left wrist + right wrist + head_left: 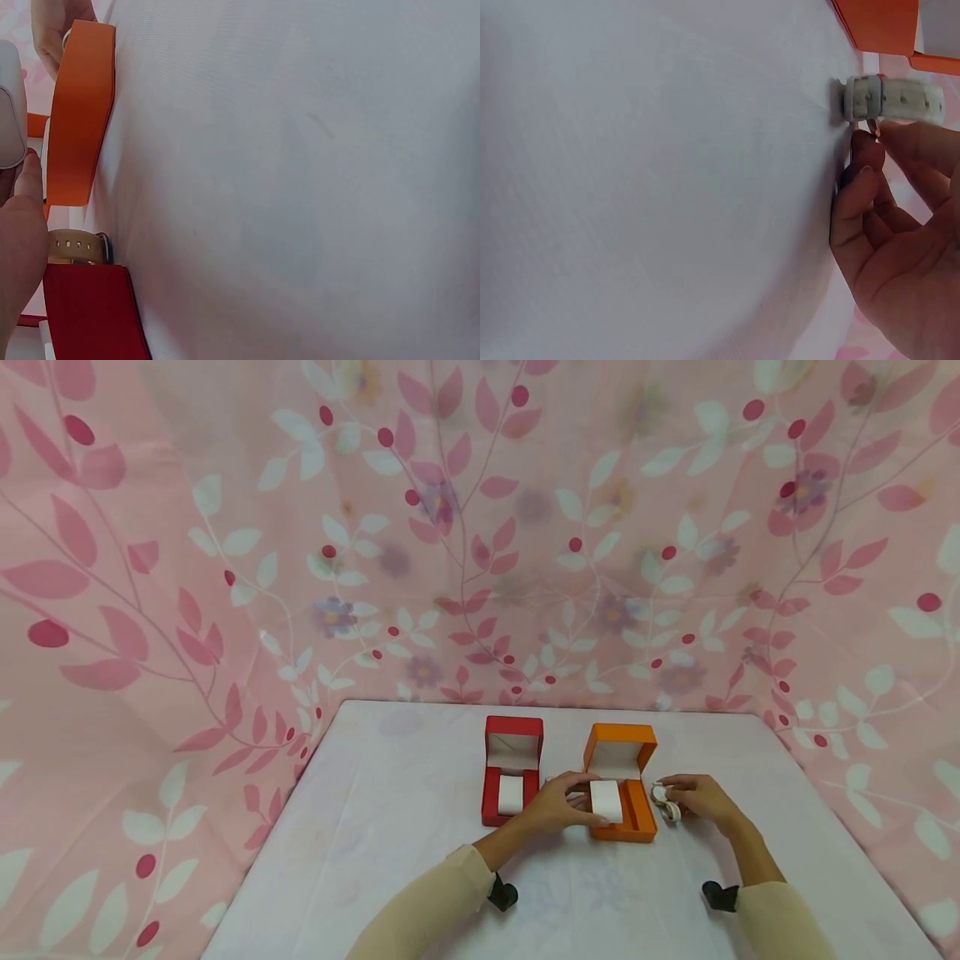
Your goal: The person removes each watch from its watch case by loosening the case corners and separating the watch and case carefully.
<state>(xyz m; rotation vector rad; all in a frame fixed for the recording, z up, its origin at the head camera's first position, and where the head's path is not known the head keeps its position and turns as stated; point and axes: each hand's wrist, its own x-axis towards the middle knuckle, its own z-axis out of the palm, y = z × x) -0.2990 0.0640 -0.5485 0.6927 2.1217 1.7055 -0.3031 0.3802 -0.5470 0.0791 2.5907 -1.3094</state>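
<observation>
In the head view my left hand (551, 803) holds a white watch cushion (606, 802) between thumb and fingers, over the left part of an open orange watch box (639, 814). The cushion (10, 105) appears at the left edge of the left wrist view, raised above the box wall. To the right of the box my right hand (701, 799) pinches a wristwatch (661, 793) with a pale strap. Its buckle end and punched strap (904, 99) show in the right wrist view, close to the tabletop.
Left of the orange box stands an open red watch box (491, 797) with a white cushion (511, 795) inside. Between the boxes lies a tan-strapped watch (73, 245), mostly hidden by my left hand in the head view. A white cloth (390, 793) covers the table.
</observation>
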